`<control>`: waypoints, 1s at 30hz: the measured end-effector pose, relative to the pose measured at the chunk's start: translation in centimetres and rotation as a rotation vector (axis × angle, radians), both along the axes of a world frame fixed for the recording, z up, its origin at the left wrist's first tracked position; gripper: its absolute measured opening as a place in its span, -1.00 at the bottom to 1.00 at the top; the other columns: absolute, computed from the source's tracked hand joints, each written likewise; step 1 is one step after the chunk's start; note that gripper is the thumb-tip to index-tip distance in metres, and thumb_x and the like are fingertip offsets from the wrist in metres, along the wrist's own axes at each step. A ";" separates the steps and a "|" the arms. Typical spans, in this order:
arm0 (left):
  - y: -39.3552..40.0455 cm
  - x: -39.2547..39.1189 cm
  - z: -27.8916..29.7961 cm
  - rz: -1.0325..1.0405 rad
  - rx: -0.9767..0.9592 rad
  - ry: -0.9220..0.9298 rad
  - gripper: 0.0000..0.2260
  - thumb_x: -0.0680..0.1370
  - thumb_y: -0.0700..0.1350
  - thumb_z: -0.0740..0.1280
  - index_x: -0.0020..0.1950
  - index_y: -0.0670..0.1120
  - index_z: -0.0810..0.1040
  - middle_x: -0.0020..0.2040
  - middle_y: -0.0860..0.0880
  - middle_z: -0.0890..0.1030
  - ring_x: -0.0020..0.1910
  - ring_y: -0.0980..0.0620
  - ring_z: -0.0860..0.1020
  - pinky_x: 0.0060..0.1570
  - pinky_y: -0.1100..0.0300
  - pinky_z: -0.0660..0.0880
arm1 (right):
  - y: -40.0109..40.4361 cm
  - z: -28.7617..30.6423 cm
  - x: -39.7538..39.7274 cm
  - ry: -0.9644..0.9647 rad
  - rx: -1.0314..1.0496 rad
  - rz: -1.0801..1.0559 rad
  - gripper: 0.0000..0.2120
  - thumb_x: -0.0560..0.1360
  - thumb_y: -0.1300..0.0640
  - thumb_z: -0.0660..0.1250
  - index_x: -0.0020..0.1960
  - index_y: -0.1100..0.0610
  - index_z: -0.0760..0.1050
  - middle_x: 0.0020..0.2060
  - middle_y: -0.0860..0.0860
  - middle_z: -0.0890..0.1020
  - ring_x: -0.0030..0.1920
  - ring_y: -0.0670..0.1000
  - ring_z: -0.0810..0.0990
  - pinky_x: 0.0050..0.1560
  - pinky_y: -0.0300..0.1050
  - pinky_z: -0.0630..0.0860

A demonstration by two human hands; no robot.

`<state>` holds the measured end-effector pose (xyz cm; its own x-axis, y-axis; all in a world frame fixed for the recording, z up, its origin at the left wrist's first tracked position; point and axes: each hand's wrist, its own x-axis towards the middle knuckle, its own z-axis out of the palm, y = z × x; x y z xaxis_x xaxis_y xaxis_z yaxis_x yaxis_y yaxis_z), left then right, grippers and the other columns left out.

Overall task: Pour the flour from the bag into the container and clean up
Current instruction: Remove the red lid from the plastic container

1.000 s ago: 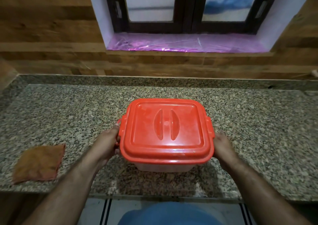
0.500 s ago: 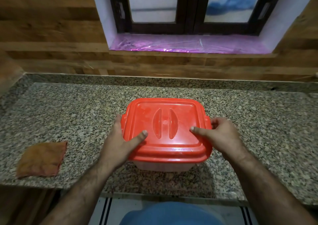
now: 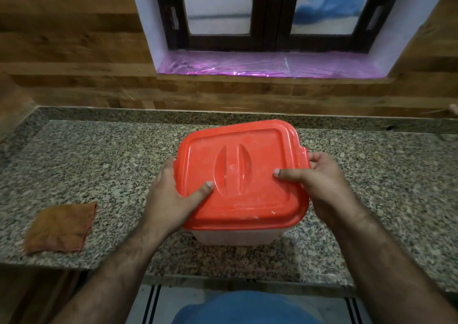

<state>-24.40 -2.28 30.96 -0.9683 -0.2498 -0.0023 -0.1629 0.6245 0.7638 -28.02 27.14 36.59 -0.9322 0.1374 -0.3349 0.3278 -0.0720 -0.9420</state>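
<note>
Red plastic marks the lid, which sits in the middle of the frame on a pale, see-through container; its far edge looks raised and tilted, though the wide lens makes that hard to judge; faint white dust clouds its top. At the lid's left edge the left hand grips it, thumb flat on top and fingers curled down the side; at the right edge the right hand grips likewise, thumb on top, fingertips hooked round the side tab. Under the container lies a speckled granite counter; a brown cloth lies flat near the counter's front edge at lower left, well apart from the container; a dark-framed window fills the upper middle above a wooden wall.
</note>
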 end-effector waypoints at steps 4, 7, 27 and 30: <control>2.3 1.9 1.9 -0.029 -0.118 0.339 -0.01 0.47 0.48 0.32 0.74 0.02 0.06 0.69 0.02 0.22 0.65 -0.14 0.25 0.51 -0.38 0.34 | -0.1 1.6 0.7 0.183 -0.241 -0.056 -0.21 0.20 0.42 0.62 0.38 0.32 0.42 0.05 0.23 0.76 -0.19 0.15 0.78 -0.24 0.03 0.72; 4.6 2.9 2.4 -0.230 -0.291 0.800 -0.28 0.55 0.20 0.39 0.57 -0.19 0.38 0.52 -0.16 0.43 0.50 -0.13 0.41 0.45 -0.20 0.40 | 1.3 3.5 0.6 0.362 -0.282 -0.143 -0.28 0.25 0.38 0.59 0.37 0.26 0.46 0.01 0.14 0.76 -0.13 0.07 0.78 -0.18 -0.03 0.72; 14.9 -0.9 -1.7 -0.897 -0.855 0.146 -0.45 0.69 0.39 0.03 -0.20 -0.01 0.45 -0.35 0.07 0.39 -0.30 -0.04 0.48 -0.27 0.08 0.27 | 10.7 -13.8 -2.8 0.480 1.245 0.071 -0.69 0.59 0.16 0.48 0.32 0.04 0.68 0.01 0.07 0.78 0.00 0.11 0.74 0.08 -0.01 0.65; 14.9 -0.9 -2.0 -0.885 -0.840 0.182 -0.46 0.68 0.40 0.04 -0.21 0.01 0.43 -0.30 0.04 0.51 -0.25 -0.07 0.60 -0.29 0.08 0.30 | 11.3 -16.9 -3.3 0.375 1.332 0.256 -0.65 0.59 0.18 0.42 0.35 -0.02 0.65 0.08 0.06 0.78 0.09 0.13 0.73 0.04 -0.05 0.60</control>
<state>-25.27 12.59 28.94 -0.7745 0.6326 -0.0050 0.6320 0.7740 0.0399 -31.31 38.43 19.69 -0.9830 -0.0343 0.1806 -0.0863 0.9536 -0.2885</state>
